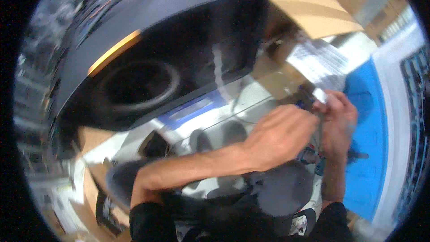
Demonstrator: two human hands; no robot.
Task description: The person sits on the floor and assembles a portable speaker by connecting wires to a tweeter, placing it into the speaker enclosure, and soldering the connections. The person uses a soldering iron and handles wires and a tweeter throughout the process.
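Note:
My left hand (281,135) reaches across to the right with its fingers curled closed. Its fingertips are mostly hidden behind the knuckles, and a small dark blue piece (301,103) shows just past them. What it grips is too blurred to make out. Close beside it, my right hand (339,118) pinches a small white piece (320,95) between thumb and fingers. Both hands almost meet above my knees. A printed white sheet (319,64) lies just beyond them on brown cardboard (278,77).
A large black casing (219,22) with a round ring and an orange strip (114,53) fills the upper left. An open cardboard box flap (316,15) stands at the upper right. A blue plastic surface (367,143) runs along the right. A blue-and-white item (192,110) lies below the casing.

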